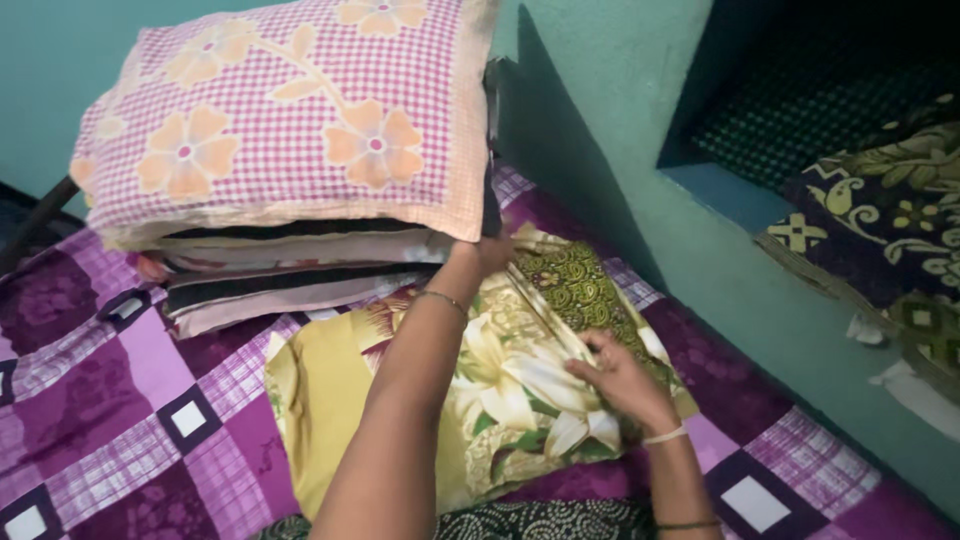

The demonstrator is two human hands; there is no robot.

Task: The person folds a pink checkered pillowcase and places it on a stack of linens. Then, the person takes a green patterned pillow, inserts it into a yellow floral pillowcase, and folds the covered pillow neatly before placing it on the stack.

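Note:
A yellow pillow with a white lily print [330,400] lies on the purple checked bedspread [110,420]. My right hand [615,378] rests on its right side, fingers pinching the cover fabric. My left hand [487,252] reaches forward to the pillow's far edge, where it meets a stack of folded cloths [290,270]; its fingers are partly hidden under that stack. A pink checked pillow with orange flowers [290,110] lies on top of the stack.
A teal wall [620,130] runs along the right of the bed. A recessed shelf in it holds a dark patterned cloth [890,220]. A dark patterned cloth [540,520] lies at the bottom edge.

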